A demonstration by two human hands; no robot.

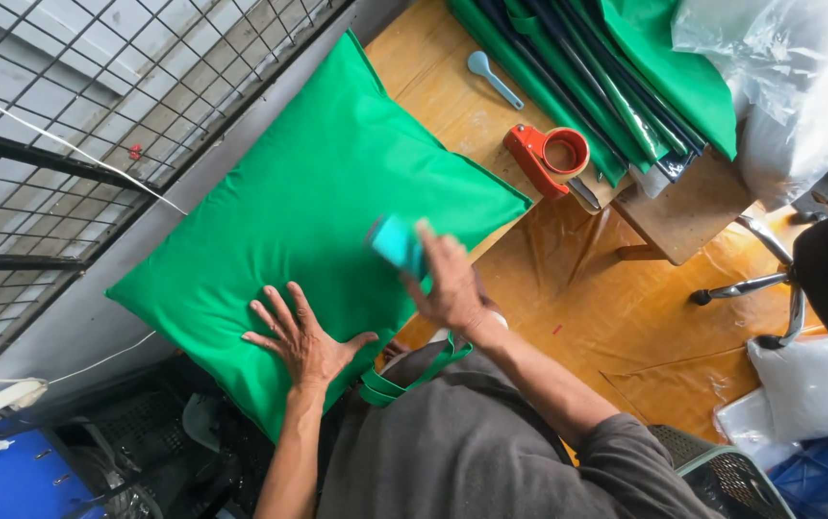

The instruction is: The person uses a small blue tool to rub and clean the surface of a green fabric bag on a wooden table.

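i look down from the head camera at a plump, smooth bright green fabric cushion (pixel 308 211) lying across the near end of a pale wooden worktable (pixel 433 77), with its lower corner hanging past the table edge toward me. my left hand (pixel 301 338) lies flat on the lower part of the cushion, palm down, fingers spread wide, holding nothing. my right hand (pixel 452 284) hovers just over the cushion's right edge and is closed around a small turquoise object (pixel 397 242); it is blurred, so i cannot tell what kind of thing it is, only that its teal end sticks out past my fingers toward the cushion. a green fabric strap (pixel 412 377) loops down just below the cushion near my grey sleeve.

further up the table, well apart from both hands, sits a red plastic tape dispenser (pixel 551 156) with an empty round core, and beyond it a pale blue plastic spoon (pixel 493 77). a stack of folded green fabric (pixel 616 77) with dark edging covers the table's far right part, and a clear plastic bag (pixel 789 86) bulges beside it. on the left runs a grey wire mesh grille (pixel 68 125). the floor on the right is covered with an orange-brown plastic sheet (pixel 626 317), where the chrome legs of a chair (pixel 760 288) stand.
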